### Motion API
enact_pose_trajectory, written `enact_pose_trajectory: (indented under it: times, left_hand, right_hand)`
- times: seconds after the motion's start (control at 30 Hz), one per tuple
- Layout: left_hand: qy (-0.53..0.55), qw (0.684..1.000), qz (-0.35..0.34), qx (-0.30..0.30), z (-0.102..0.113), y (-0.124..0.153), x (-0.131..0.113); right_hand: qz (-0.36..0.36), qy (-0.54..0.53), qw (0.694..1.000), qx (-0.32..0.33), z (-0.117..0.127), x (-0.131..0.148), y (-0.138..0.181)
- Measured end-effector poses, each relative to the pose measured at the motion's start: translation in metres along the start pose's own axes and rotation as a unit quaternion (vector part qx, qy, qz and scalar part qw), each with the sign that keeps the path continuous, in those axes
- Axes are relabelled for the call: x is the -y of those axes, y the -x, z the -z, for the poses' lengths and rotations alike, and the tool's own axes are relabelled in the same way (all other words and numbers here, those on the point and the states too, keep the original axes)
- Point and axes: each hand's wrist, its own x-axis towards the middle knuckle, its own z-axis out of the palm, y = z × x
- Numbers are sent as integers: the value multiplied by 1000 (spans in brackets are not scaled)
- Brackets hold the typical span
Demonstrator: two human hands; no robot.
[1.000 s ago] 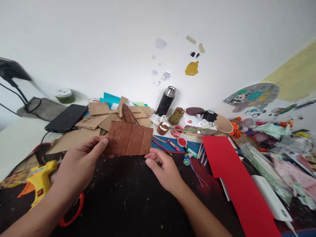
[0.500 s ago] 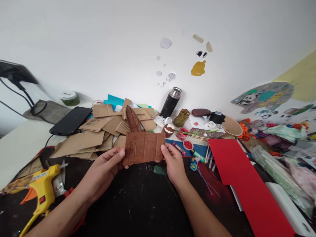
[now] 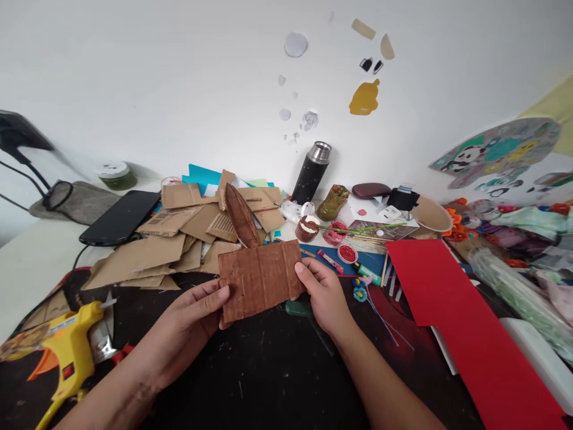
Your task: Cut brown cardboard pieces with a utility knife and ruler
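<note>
Tilted further, right end up, since half a second ago: one brown cardboard piece (image 3: 262,278), pinched at its ends by left hand (image 3: 192,322) and right hand (image 3: 324,292) above the black tabletop (image 3: 264,382)

Just behind, one pointed brown piece (image 3: 242,215) by a cardboard pile (image 3: 147,257); at back, one black flask (image 3: 308,178), inside hidden, then one brown pot (image 3: 308,237) with brown and white showing, one pot of pinkish red (image 3: 335,241), one pot of bright red (image 3: 348,261); at far left, one lidded green jar (image 3: 120,181)
</note>
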Motion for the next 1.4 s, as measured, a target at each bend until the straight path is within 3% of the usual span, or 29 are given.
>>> enact_pose_trajectory:
  times: [0.47, 0.87, 0.97, 1.3, 1.4]
  left_hand:
    - [0, 997, 34, 70, 8, 6, 5]
    - [18, 995, 1, 102, 12, 4, 7]
    - [13, 996, -3, 90, 10, 4, 6]
    - [0, 999, -49, 16, -3, -1, 10]
    - [4, 998, -64, -4, -5, -1, 10]
  right_hand:
    - [2, -18, 998, 56, 0, 1, 2]
    - [11, -7, 995, 95, -5, 6, 6]
    - [14, -11, 995, 93, -5, 5, 5]
    - [14, -51, 999, -1, -1, -6, -1]
    - [31, -59, 998, 4, -2, -3, 1]
